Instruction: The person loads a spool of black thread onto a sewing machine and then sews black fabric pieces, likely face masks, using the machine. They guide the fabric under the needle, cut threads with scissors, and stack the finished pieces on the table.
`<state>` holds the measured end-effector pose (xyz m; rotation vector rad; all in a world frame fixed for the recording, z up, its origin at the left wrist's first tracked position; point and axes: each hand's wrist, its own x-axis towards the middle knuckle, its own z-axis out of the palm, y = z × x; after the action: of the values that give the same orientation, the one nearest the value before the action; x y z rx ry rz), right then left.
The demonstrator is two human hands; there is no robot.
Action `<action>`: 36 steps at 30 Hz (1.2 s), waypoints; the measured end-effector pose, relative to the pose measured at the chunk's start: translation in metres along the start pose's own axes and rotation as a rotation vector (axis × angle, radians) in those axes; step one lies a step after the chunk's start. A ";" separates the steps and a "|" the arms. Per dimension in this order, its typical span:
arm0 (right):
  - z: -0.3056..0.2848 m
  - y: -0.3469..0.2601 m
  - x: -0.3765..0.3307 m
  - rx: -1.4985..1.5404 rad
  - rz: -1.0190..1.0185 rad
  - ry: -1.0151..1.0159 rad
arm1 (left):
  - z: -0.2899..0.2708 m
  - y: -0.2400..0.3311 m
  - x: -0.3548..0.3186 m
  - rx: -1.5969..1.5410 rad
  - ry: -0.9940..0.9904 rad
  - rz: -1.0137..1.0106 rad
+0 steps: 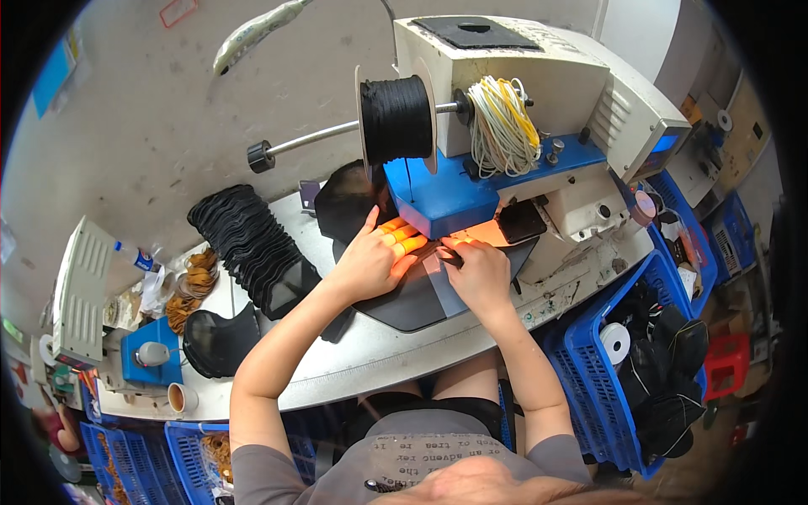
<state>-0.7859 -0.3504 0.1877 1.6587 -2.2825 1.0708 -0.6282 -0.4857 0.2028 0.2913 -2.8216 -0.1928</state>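
Note:
My left hand [376, 259] lies at the blue head [442, 202] of a sewing-type machine. Its fingers, several with orange finger covers [402, 236], stretch out flat beneath the head, and the thumb is apart. My right hand [480, 273] is closed just right of it, its fingers pinched on a small dark object [451, 256] whose kind I cannot make out. Under both hands is a dark work plate [404, 299] with a paler grey strip [439, 282]. A lamp glow lights the fingertips. The head hides the spot where they meet the work.
A spool of black cord [396, 119] sits on a rod above the head. Left of my left arm lies a long stack of black curved pieces [252, 248], with another black piece [220, 339] nearby. A blue basket [589, 396] of black pieces stands at right. A paper cup [182, 397] is at left.

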 end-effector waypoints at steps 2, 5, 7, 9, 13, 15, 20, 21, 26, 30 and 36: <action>-0.004 0.001 -0.004 0.030 0.017 -0.030 | 0.002 0.000 -0.001 0.002 -0.026 -0.025; -0.006 0.009 -0.008 0.045 -0.006 -0.009 | 0.000 0.000 -0.001 -0.005 -0.001 -0.027; -0.009 0.016 -0.010 0.061 -0.036 -0.011 | -0.003 0.003 0.000 0.008 0.002 -0.039; -0.011 0.017 -0.012 0.066 -0.069 0.019 | -0.001 0.003 -0.002 0.007 0.029 -0.042; -0.011 0.017 -0.015 0.064 -0.089 0.005 | 0.001 0.003 -0.002 -0.012 0.044 -0.067; -0.010 0.018 -0.015 0.058 -0.106 0.013 | 0.002 0.004 -0.002 -0.018 0.056 -0.066; -0.015 0.018 -0.019 0.392 -0.078 0.142 | 0.002 0.006 -0.003 -0.040 0.066 -0.074; -0.020 0.016 -0.021 0.527 -0.036 0.180 | 0.002 0.006 -0.002 -0.039 0.064 -0.076; -0.104 -0.009 -0.031 1.584 -0.111 0.150 | 0.002 0.004 -0.004 -0.037 0.054 -0.090; -0.162 -0.038 -0.037 1.738 -0.457 0.223 | 0.004 0.004 -0.005 -0.020 0.095 -0.066; -0.200 -0.070 -0.046 2.094 -0.711 -0.204 | 0.004 0.007 -0.002 0.012 0.043 -0.095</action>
<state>-0.7656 -0.2038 0.3465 2.3344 0.5004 3.1552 -0.6288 -0.4778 0.2001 0.4272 -2.7696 -0.1878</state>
